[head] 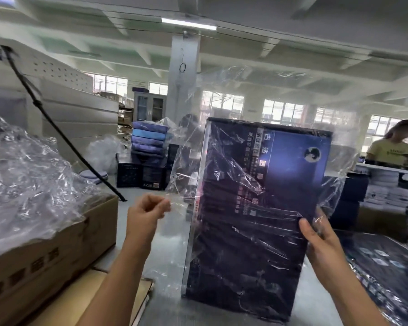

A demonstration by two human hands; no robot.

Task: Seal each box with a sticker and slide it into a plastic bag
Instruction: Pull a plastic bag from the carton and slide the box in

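Workroom, grey table (167,260), stacked boxes (149,140), windows (282,111)

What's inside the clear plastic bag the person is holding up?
A dark blue box stands upright inside the plastic bag, with the film crinkled across its front. The box's far side and its contents are hidden.

Packing floor of a factory or warehouse. Beyond the left hand (147,209), blue boxes (149,140) stacked on black crates (130,176); left of it, a cardboard carton (57,243) heaped with clear plastic bags (28,175). Past the right hand (322,240), a worker (390,149) beside what appear to be stacked white goods (386,196).
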